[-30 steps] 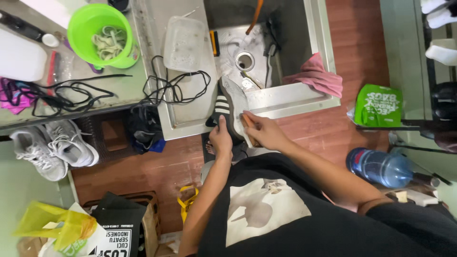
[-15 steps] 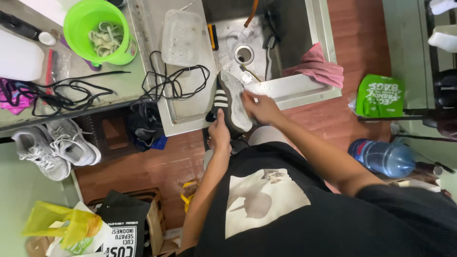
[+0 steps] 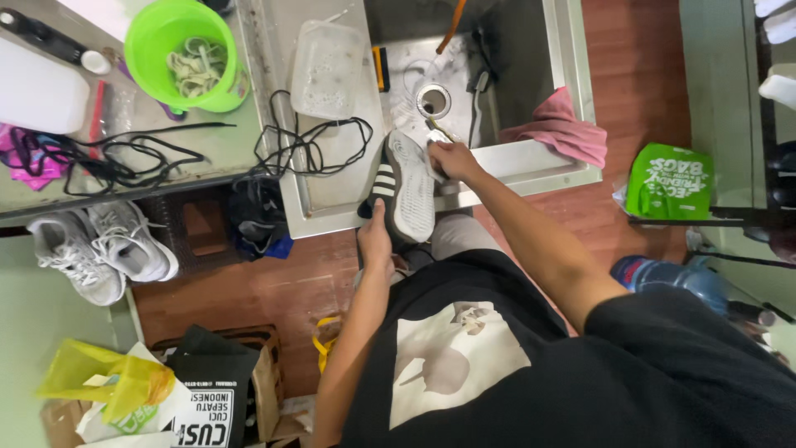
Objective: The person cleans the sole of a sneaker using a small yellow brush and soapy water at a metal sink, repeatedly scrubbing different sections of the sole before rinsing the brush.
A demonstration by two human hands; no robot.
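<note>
Moved: right hand [image 3: 452, 158] from shoe's [image 3: 408, 189] heel to its toe, gripping brush | left hand [image 3: 375, 241] clasps heel beside sink [image 3: 531, 166] | sole scrubbing underway, unfinished

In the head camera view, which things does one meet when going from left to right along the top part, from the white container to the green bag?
White plastic container → bright green plastic bucket → clear plastic tray → round metal sink drain → crumpled pink cloth → green printed bag.
</note>
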